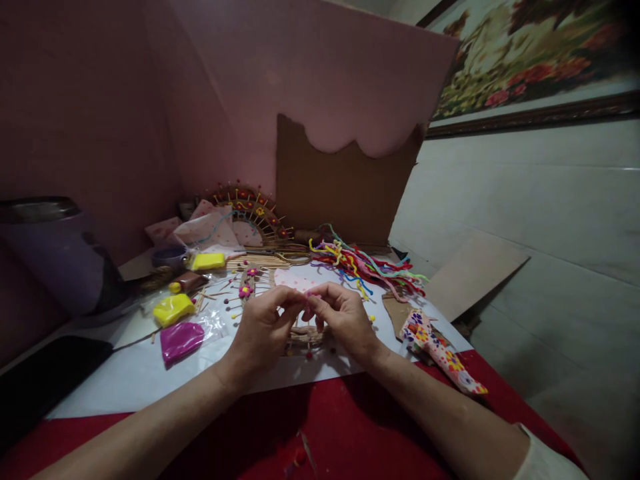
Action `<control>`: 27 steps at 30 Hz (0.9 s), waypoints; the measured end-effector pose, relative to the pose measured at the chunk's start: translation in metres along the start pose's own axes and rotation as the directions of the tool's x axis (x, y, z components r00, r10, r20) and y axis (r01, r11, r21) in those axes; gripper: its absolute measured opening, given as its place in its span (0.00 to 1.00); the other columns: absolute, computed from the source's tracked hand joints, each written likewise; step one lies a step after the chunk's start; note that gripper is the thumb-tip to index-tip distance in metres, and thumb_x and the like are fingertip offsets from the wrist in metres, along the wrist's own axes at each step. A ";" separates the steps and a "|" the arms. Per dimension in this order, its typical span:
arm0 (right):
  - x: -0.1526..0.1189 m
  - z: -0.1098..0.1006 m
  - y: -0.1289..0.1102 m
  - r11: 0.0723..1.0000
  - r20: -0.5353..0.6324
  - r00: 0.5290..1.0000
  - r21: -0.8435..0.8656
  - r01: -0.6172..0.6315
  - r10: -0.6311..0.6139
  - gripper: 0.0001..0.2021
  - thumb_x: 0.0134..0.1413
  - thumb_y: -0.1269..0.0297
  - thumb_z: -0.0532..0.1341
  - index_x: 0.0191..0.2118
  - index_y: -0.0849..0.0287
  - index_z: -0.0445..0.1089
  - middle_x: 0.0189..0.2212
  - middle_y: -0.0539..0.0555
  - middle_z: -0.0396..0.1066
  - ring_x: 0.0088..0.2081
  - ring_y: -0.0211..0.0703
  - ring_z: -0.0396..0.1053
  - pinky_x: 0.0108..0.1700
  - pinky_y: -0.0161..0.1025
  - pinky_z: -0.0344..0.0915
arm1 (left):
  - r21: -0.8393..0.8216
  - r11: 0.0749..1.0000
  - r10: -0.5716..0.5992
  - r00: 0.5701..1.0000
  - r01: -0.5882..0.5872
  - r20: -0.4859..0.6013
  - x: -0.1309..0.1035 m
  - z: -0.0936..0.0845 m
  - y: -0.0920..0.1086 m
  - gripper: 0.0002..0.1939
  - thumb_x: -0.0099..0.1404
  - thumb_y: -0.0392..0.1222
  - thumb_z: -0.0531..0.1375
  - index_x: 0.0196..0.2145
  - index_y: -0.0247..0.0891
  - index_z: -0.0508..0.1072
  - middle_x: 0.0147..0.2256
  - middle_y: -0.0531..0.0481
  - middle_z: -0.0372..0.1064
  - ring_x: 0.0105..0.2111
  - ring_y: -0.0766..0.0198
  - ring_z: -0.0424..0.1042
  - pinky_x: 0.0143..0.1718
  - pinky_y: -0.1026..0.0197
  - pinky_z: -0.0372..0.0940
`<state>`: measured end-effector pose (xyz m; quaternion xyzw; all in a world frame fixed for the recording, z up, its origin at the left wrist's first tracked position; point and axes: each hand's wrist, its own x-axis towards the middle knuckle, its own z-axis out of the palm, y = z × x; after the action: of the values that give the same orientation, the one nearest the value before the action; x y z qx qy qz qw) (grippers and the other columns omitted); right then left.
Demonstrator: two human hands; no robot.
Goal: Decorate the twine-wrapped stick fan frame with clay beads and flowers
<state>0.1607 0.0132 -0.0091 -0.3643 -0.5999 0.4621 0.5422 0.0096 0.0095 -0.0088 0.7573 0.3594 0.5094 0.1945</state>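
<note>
My left hand (267,330) and my right hand (347,323) meet over the middle of the white sheet (120,383). Their fingertips pinch a small pink piece (311,297) between them. Beneath and just behind the hands is a craft piece with brown clay-like strips (306,337), thin sticks with small balls on the ends and magenta flowers (245,291). A pink dotted cloth (295,280) lies within it. The hands partly hide this piece.
Yellow packets (173,309), a magenta packet (182,342) and a dark flat object (50,380) lie left. Colourful pipe cleaners (367,263) and a flowered item (435,347) are right. Behind stand a decorated arch (260,210) and brown cardboard (345,187). A purple container (60,260) stands far left.
</note>
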 end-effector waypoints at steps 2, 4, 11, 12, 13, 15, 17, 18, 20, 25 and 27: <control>0.000 0.000 0.000 1.000 0.001 1.000 0.006 -0.007 0.007 0.12 0.47 0.55 0.64 0.30 0.61 0.69 0.19 0.49 0.70 0.17 0.31 0.60 0.20 0.31 0.58 | 0.007 0.999 0.038 0.999 -0.038 -0.032 0.000 0.000 -0.003 0.05 0.61 0.36 0.58 0.28 0.37 0.73 0.26 0.52 0.71 0.25 0.68 0.68 0.28 0.64 0.61; -0.001 0.000 -0.001 1.000 0.007 1.000 0.017 -0.016 0.016 0.12 0.47 0.55 0.64 0.30 0.61 0.69 0.19 0.49 0.70 0.17 0.31 0.61 0.20 0.31 0.58 | 0.026 0.998 0.058 0.997 -0.057 -0.047 0.000 0.000 -0.005 0.05 0.60 0.36 0.59 0.28 0.37 0.73 0.25 0.51 0.72 0.24 0.68 0.68 0.27 0.65 0.61; -0.003 0.001 -0.004 0.996 0.015 0.999 0.078 -0.046 0.045 0.12 0.46 0.56 0.65 0.29 0.61 0.69 0.18 0.48 0.69 0.16 0.30 0.60 0.20 0.30 0.58 | 0.103 0.982 0.161 0.987 -0.158 -0.022 0.000 0.000 -0.001 0.05 0.61 0.33 0.57 0.28 0.37 0.72 0.24 0.53 0.70 0.23 0.69 0.67 0.26 0.66 0.60; -0.003 0.001 -0.004 0.994 0.020 0.999 0.094 -0.052 0.050 0.12 0.45 0.56 0.65 0.29 0.61 0.69 0.18 0.47 0.69 0.16 0.30 0.60 0.19 0.30 0.58 | 0.106 0.982 0.160 0.987 -0.158 -0.011 0.000 0.000 -0.001 0.06 0.61 0.33 0.57 0.28 0.37 0.72 0.24 0.53 0.69 0.24 0.69 0.66 0.26 0.66 0.60; -0.004 0.001 -0.004 0.992 0.026 0.998 0.108 -0.057 0.055 0.12 0.45 0.56 0.65 0.29 0.61 0.69 0.18 0.47 0.69 0.16 0.29 0.60 0.19 0.29 0.58 | 0.104 0.983 0.154 0.988 -0.153 0.000 0.000 -0.001 0.000 0.06 0.62 0.33 0.56 0.28 0.37 0.71 0.25 0.53 0.69 0.24 0.69 0.66 0.27 0.66 0.59; -0.004 0.002 -0.004 0.990 0.040 0.997 0.125 -0.070 0.065 0.13 0.45 0.55 0.65 0.29 0.61 0.69 0.18 0.47 0.68 0.15 0.29 0.60 0.18 0.29 0.57 | 0.092 0.986 0.139 0.990 -0.140 0.015 -0.001 -0.001 0.000 0.07 0.62 0.33 0.55 0.28 0.37 0.70 0.25 0.53 0.68 0.25 0.69 0.65 0.27 0.66 0.59; -0.005 0.002 -0.003 0.988 0.047 0.996 0.129 -0.079 0.074 0.13 0.45 0.54 0.65 0.29 0.61 0.69 0.18 0.47 0.68 0.15 0.29 0.59 0.18 0.29 0.55 | 0.072 0.989 0.125 0.992 -0.127 0.030 -0.001 -0.002 0.000 0.07 0.63 0.33 0.55 0.28 0.38 0.69 0.25 0.53 0.67 0.25 0.69 0.65 0.28 0.66 0.59; -0.005 0.003 -0.003 0.988 0.049 0.996 0.129 -0.083 0.077 0.14 0.45 0.54 0.65 0.29 0.61 0.69 0.18 0.47 0.69 0.15 0.29 0.59 0.17 0.29 0.55 | 0.064 0.991 0.116 0.993 -0.118 0.036 -0.002 -0.002 0.000 0.08 0.64 0.34 0.54 0.28 0.38 0.69 0.25 0.53 0.67 0.26 0.69 0.65 0.29 0.66 0.59; -0.006 0.003 -0.002 0.989 0.056 0.995 0.125 -0.084 0.077 0.14 0.44 0.54 0.66 0.28 0.61 0.69 0.18 0.47 0.69 0.15 0.29 0.59 0.18 0.29 0.56 | 0.053 0.993 0.107 0.993 -0.109 0.047 -0.002 -0.003 0.000 0.09 0.64 0.35 0.54 0.27 0.38 0.69 0.25 0.54 0.66 0.26 0.69 0.64 0.29 0.66 0.58; -0.007 0.004 -0.002 0.987 0.074 0.992 0.121 -0.107 0.099 0.14 0.45 0.54 0.65 0.28 0.61 0.68 0.18 0.48 0.70 0.15 0.30 0.59 0.19 0.30 0.56 | 0.054 0.991 0.119 0.988 -0.124 0.099 0.001 -0.004 0.001 0.10 0.64 0.35 0.54 0.26 0.37 0.68 0.24 0.54 0.65 0.25 0.69 0.63 0.30 0.66 0.56; -0.006 0.004 -0.002 0.989 0.070 0.994 0.114 -0.097 0.090 0.15 0.45 0.53 0.65 0.28 0.61 0.68 0.19 0.48 0.70 0.15 0.30 0.59 0.19 0.30 0.56 | 0.042 0.995 0.084 0.991 -0.089 0.106 0.002 -0.004 0.000 0.09 0.64 0.36 0.54 0.26 0.37 0.68 0.24 0.54 0.66 0.25 0.69 0.63 0.30 0.66 0.57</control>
<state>0.1580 0.0061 -0.0090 -0.3445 -0.5710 0.5329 0.5209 0.0063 0.0110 -0.0058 0.8019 0.3274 0.4688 0.1731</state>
